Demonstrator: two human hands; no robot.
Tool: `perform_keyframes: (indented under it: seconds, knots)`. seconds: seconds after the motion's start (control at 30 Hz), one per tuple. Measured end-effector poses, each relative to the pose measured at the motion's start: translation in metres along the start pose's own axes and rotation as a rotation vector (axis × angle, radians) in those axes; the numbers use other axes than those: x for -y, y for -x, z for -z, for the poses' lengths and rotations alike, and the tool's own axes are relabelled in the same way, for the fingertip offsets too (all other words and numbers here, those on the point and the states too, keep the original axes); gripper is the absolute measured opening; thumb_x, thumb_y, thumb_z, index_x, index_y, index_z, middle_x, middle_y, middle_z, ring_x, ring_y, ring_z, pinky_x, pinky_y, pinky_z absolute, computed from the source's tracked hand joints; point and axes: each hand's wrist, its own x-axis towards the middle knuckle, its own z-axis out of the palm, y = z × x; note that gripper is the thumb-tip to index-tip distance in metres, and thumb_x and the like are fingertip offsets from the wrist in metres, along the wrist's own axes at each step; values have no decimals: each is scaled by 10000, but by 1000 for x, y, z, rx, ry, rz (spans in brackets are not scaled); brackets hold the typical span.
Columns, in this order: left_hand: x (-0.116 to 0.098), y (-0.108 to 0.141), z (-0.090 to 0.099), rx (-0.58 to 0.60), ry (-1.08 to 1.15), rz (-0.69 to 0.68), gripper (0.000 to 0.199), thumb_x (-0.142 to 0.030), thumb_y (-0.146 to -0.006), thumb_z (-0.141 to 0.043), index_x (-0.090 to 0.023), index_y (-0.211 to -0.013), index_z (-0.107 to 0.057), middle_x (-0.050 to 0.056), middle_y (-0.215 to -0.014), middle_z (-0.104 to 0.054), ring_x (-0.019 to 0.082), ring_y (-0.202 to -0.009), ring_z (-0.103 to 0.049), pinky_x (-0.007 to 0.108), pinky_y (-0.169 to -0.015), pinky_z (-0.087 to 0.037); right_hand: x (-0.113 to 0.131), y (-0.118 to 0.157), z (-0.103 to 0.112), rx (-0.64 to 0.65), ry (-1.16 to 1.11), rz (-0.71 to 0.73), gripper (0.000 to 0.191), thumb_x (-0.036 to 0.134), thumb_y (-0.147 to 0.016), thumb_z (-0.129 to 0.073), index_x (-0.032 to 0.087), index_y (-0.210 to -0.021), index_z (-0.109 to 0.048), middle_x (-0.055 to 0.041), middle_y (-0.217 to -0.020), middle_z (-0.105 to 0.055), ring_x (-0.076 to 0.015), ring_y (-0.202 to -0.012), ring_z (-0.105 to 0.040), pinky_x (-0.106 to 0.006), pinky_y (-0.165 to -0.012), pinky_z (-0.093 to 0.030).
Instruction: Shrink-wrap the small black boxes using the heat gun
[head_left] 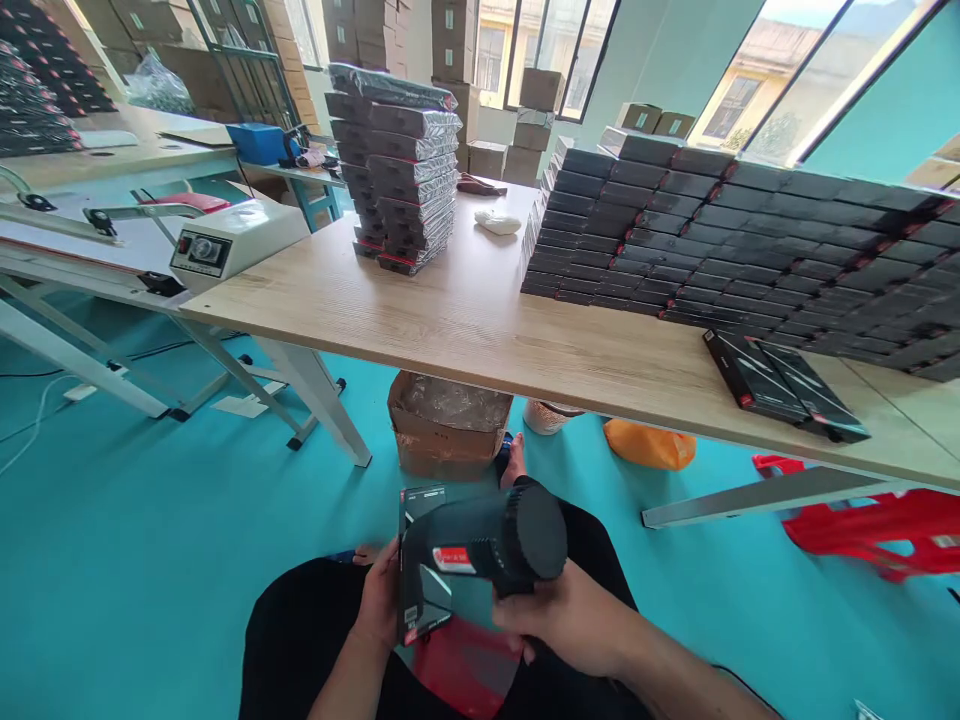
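Low over my lap, my left hand is wrapped round the left edge of a thin black box, held upright. My right hand grips the handle of a black heat gun with a red and white label. The gun's barrel points left and crosses in front of the box, hiding its middle. Whether the barrel touches the box I cannot tell. On the table ahead, two similar black boxes lie near the front edge at the right.
A tall stack of wrapped boxes and a long wall of black boxes stand on the table. Below are an open carton, an orange bag and a red stool. A sealing machine is at the left.
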Motion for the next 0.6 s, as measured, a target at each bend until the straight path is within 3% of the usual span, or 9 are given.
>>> perform_keyframes:
  seconds: [0.07, 0.17, 0.3, 0.4, 0.53, 0.6]
  knots:
    - [0, 0, 1, -2, -13, -16, 91, -188, -858, -638, -176, -834, -725, 19, -701, -766, 203, -629, -735, 296, -646, -575, 3, -2, 1, 13, 18, 5, 124, 198, -722, -615, 190, -602, -587, 5, -583, -572, -156, -567, -544, -300, -573, -441]
    - [1, -1, 2, 17, -31, 49, 144, -240, -868, -617, -150, -874, -729, 59, -732, -775, 249, -663, -748, 356, -672, -596, 1, -2, 5, -129, 1, 43, 171, 243, -757, -631, 194, -604, -575, 4, -591, -568, -155, -581, -535, -300, -579, -445]
    - [2, -3, 4, 25, 9, 77, 123, -231, -861, -622, -159, -865, -722, 38, -685, -758, 235, -634, -742, 342, -652, -597, -3, -5, 9, -88, -36, 30, 106, 264, -739, -684, 173, -770, -640, 14, -613, -582, -161, -565, -545, -301, -541, -446]
    - [2, -4, 4, 40, -40, 97, 150, -248, -859, -635, -142, -910, -729, 67, -736, -778, 263, -695, -761, 362, -662, -607, 2, -9, 6, -226, -68, 55, 180, 301, -734, -690, 168, -847, -646, 28, -592, -566, -160, -567, -543, -307, -559, -469]
    - [2, -2, 0, 28, -64, 87, 110, -240, -822, -676, -152, -864, -728, 59, -697, -772, 257, -645, -753, 346, -637, -605, 13, -14, 1, -93, -117, 45, 216, 285, -726, -695, 162, -898, -651, 25, -574, -593, -156, -530, -548, -307, -546, -470]
    - [1, 1, -2, 9, -49, 63, 59, -214, -799, -694, -173, -830, -721, 26, -645, -754, 232, -589, -737, 324, -622, -601, 16, -15, 6, -147, -98, 57, 208, 278, -708, -702, 167, -873, -641, 20, -622, -602, -155, -546, -556, -303, -533, -468]
